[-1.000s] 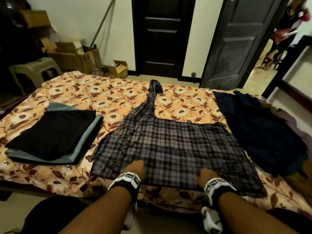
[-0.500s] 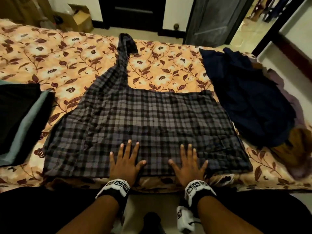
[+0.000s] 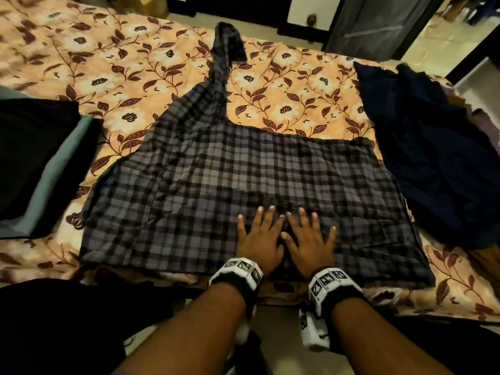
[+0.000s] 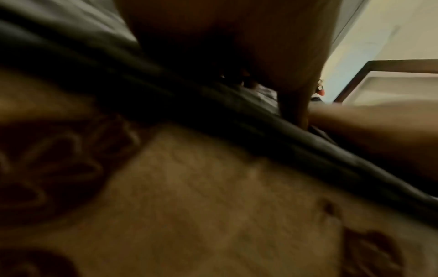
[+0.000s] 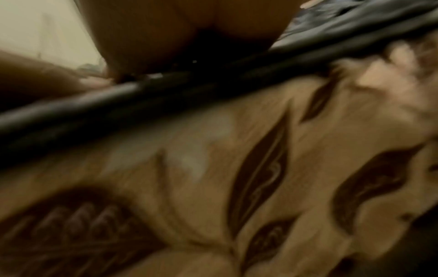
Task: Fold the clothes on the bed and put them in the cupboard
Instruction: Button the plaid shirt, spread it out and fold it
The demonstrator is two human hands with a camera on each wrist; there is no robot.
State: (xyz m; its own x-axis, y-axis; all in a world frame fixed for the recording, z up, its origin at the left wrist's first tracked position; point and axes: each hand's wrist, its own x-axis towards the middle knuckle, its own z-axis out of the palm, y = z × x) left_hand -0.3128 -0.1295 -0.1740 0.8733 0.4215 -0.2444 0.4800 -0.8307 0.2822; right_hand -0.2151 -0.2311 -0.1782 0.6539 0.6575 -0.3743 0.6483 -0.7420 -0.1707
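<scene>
While flat, two hands (image 3: 259, 239) (image 3: 311, 240) press one shirt (image 3: 216, 180).

A home bedroom. A bed (image 3: 297, 85) covered by an orange floral bedsheet (image 3: 113, 77) fills the scene, with clothes laid across it. At the far side are a dark panelled door (image 3: 373, 23), cream walls and a tiled floor.

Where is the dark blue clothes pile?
In the head view, the dark blue pile lies on the bed's right side, right beside the checked shirt.
</scene>
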